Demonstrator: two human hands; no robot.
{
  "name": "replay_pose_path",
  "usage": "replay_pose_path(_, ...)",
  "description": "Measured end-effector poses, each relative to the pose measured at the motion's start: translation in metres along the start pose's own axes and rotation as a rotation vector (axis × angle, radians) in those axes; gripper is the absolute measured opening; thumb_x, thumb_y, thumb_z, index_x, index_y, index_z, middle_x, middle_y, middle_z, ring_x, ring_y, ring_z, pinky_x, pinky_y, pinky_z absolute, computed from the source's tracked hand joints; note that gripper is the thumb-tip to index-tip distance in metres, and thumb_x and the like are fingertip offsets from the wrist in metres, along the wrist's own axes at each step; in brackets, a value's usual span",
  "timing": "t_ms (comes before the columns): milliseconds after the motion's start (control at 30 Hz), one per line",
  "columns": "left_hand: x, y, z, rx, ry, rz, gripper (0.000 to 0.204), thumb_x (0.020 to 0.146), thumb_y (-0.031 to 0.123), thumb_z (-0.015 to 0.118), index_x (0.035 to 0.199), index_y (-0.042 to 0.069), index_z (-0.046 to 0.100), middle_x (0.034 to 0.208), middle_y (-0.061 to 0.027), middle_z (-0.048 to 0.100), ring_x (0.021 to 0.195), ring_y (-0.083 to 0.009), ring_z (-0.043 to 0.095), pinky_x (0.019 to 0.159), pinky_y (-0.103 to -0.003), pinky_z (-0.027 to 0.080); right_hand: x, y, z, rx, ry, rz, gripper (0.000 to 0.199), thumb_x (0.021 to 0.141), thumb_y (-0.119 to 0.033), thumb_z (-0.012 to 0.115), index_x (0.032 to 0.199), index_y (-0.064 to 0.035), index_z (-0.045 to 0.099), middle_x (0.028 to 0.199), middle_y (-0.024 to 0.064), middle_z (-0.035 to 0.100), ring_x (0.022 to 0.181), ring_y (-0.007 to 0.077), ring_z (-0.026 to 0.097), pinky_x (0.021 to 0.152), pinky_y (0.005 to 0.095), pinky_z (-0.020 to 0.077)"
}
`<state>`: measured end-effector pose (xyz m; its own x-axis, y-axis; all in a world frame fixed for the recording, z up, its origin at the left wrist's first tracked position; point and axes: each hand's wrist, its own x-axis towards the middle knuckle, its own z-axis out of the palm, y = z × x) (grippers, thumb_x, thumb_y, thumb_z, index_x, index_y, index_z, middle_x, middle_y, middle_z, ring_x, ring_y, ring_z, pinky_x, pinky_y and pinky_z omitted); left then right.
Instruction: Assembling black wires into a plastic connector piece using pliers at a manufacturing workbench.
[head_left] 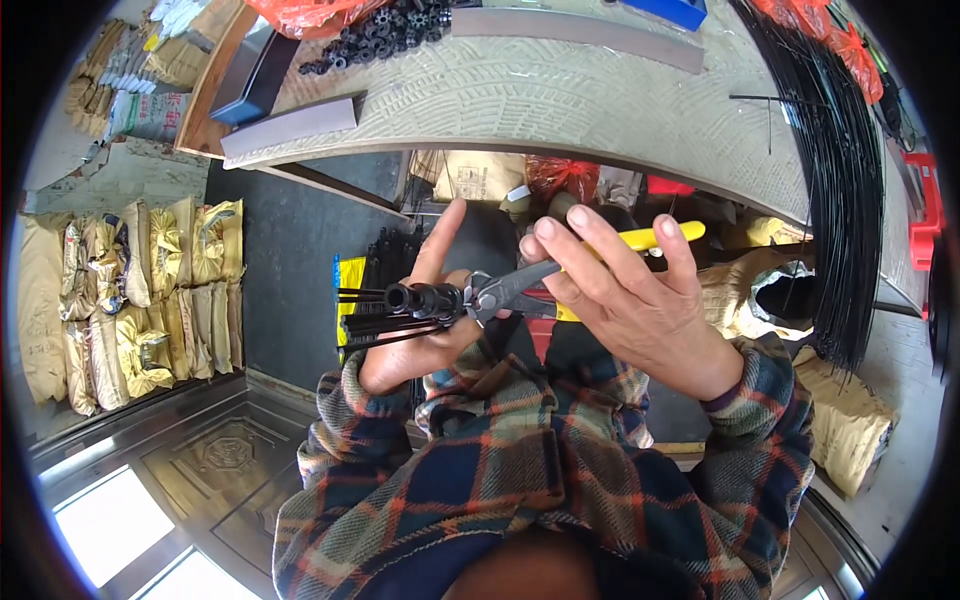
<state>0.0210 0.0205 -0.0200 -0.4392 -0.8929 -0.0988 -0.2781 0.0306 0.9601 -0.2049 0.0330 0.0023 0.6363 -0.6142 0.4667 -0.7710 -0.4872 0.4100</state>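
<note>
A: Overhead, the workbench is taking up the top of the view; a fan of thin black rods is hanging over its right end, and a heap of black gear-like parts is sitting near its far edge.

B: Noting the left side: yellow sacks are standing in rows on the floor. And the hands?

A: Both are working below the bench edge, raised in front of the plaid sleeves. The right hand is wrapping the yellow-handled pliers, fingers spread long over the grips, probably for leverage.

B: Pliers' nose?

A: It is pointing left, meeting the black hub, a small cylinder with thin black spokes running out leftward.

B: Left hand?

A: It is cupping the hub from behind, index finger extended upward, the rest curled round it, seemingly steadying it against the pliers.
</note>
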Motion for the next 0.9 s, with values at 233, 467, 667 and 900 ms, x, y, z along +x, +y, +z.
replay_pose_path(233,-0.003,0.002,-0.005,0.018,0.007,0.069,0.081,0.075,-0.007,0.051,0.141,0.003,0.005,0.075,-0.0047,0.062,0.068,-0.011,0.057,0.066,-0.024,0.046,-0.003,-0.008,0.005,-0.062,0.049,0.072,0.029,0.084,-0.037,0.053,0.111,-0.0266,0.053,0.134,-0.0083,0.037,0.123,0.0117,0.038,0.105,0.0526,0.0125)
replay_pose_path(467,-0.005,-0.001,-0.004,0.09,0.058,0.059,0.083,0.071,-0.003,0.054,0.14,0.0,0.008,0.073,-0.002,0.063,0.061,-0.008,0.053,0.066,-0.021,0.045,-0.002,-0.011,0.001,-0.025,0.031,0.056,0.033,0.082,-0.037,0.054,0.113,-0.0267,0.054,0.135,-0.008,0.035,0.124,0.0127,0.036,0.105,0.0547,0.0123)
replay_pose_path(667,0.0,0.001,-0.002,0.059,0.096,0.044,0.085,0.069,-0.004,0.056,0.14,0.0,0.009,0.065,0.0012,0.055,0.057,-0.0061,0.046,0.067,-0.019,0.042,0.003,-0.006,-0.003,0.059,0.006,0.046,0.023,0.082,-0.031,0.055,0.104,-0.0239,0.058,0.132,-0.0066,0.038,0.123,0.0142,0.038,0.103,0.0559,0.0144)
replay_pose_path(900,-0.008,-0.005,-0.004,-0.054,0.111,0.067,0.082,0.072,-0.008,0.056,0.14,0.0,0.01,0.07,0.002,0.053,0.061,-0.0028,0.045,0.06,-0.017,0.037,0.0,-0.023,0.006,0.577,-0.09,0.121,0.017,0.078,-0.015,0.054,0.094,-0.0118,0.053,0.13,0.0073,0.04,0.121,0.027,0.04,0.101,0.061,0.0137)
